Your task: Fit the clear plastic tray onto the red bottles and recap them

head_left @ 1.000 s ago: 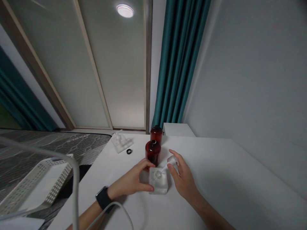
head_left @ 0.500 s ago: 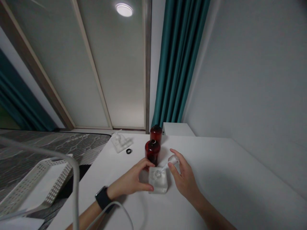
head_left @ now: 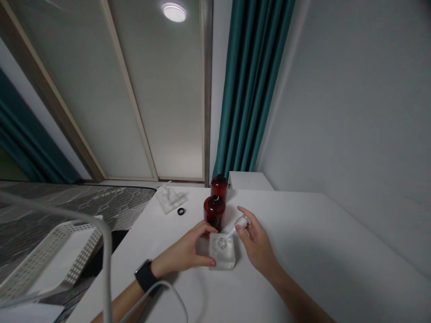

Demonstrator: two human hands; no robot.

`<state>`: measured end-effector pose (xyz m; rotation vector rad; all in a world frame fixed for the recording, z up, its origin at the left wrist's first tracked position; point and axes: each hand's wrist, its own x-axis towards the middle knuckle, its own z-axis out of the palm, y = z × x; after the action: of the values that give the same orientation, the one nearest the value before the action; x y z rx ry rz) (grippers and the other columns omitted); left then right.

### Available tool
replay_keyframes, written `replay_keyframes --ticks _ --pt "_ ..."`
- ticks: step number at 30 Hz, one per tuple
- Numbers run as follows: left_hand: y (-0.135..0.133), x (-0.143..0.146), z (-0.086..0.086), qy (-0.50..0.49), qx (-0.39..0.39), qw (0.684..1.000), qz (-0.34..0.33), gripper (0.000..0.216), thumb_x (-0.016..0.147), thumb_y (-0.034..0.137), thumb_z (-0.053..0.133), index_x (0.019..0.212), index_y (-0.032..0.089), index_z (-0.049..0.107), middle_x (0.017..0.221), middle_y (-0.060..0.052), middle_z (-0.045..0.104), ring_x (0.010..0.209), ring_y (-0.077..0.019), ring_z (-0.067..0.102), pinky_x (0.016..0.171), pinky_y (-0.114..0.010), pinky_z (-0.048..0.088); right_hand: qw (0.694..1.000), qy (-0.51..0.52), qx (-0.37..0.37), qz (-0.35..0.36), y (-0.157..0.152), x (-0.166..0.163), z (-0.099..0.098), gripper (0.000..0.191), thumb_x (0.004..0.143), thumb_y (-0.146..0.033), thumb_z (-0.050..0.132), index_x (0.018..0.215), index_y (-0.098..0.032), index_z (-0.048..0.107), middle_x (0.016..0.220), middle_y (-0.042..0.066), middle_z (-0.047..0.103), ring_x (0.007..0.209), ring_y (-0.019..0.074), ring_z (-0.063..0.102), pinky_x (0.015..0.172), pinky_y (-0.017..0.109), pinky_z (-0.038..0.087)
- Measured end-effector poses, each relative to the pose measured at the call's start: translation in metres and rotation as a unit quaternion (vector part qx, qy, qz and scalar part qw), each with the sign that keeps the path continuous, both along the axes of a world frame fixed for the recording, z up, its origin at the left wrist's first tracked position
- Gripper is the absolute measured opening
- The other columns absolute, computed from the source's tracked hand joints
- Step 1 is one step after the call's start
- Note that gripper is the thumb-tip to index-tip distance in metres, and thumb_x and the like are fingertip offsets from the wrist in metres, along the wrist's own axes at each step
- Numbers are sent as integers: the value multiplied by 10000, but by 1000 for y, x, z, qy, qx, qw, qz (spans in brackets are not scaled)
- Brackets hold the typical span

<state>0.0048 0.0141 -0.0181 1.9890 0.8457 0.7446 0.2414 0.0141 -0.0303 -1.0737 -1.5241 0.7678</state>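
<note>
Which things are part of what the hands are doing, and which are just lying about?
Part of it:
clear square piece, held by the left hand
clear stemmed piece, in the right hand

Probably just lying about:
front red bottle, close to the left fingers
back red bottle
black ring
white basket
</note>
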Motion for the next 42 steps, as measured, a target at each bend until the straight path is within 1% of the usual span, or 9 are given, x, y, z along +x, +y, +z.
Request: replay_keyframes --ticks 5,8,13,17,20,23,26,31,42 --pt "0 -1 1 5 2 1000 0 548 739 356 836 1194 228 559 1179 -66 569 1090 -258 563 967 -388 452 996 74 -44 21 5 1 2 470 907 -383 576 1327 -172 556 870 37 684 734 175 630 703 301 540" --pt "0 -1 1 9 4 1000 1 550 728 359 842 1183 231 562 1167 -61 573 1068 -258 570 951 -390 458 994 95 -58 18 8 3 1 462 895 -402 597 1301 -182 579 791 7 647 697 165 600 661 284 517" --pt "1 0 2 5 -1 1000 1 522 736 337 828 1171 232 560 1165 -59 569 1085 -268 568 969 -409 457 993 71 -92 23 22 13 -7 510 880 -438 605 1308 -161 591 786 9 641 741 177 613 707 303 523" --pt "0 0 2 13 -2 1000 0 508 748 336 815 1170 229 552 1175 -64 561 1085 -268 561 972 -422 454 997 9 -77 -14 41 32 -22 514 889 -482 571 1278 -151 623 850 27 632 760 177 624 747 317 536" --pt "0 0 0 15 4 1000 1 507 759 332 804 1183 231 544 1176 -62 560 1084 -265 558 966 -415 451 998 -12 -66 -21 55 44 -35 489 810 -487 639 1178 -168 677 904 35 615 750 173 609 696 299 535" --pt "1 -1 -4 12 11 1000 -1 508 766 315 795 1198 241 538 1179 -56 559 1085 -259 558 960 -401 450 997 -32 -62 -15 67 53 -46 511 798 -475 636 1218 -184 626 839 6 616 677 162 596 636 296 519" --pt "1 -2 -6 6 11 1000 -2 525 762 296 795 1213 247 531 1193 -55 556 1092 -258 558 966 -395 446 997 -52 -55 -20 75 62 -53 426 826 -470 595 1159 -204 569 821 7 668 738 189 640 701 329 526" --pt "1 -2 -4 10 6 1000 -6 521 762 297 791 1211 250 530 1192 -55 554 1097 -262 558 971 -407 444 993 -100 -45 -46 82 75 -61 273 827 -436 601 983 -229 516 922 57 736 870 232 682 816 388 507" --pt "2 0 -2 19 4 1000 -2 501 758 300 776 1194 252 534 1183 -55 565 1089 -272 561 964 -427 452 969 -222 8 -109 95 80 -69 263 803 -302 627 1053 -220 644 995 72 697 981 260 654 940 434 469"
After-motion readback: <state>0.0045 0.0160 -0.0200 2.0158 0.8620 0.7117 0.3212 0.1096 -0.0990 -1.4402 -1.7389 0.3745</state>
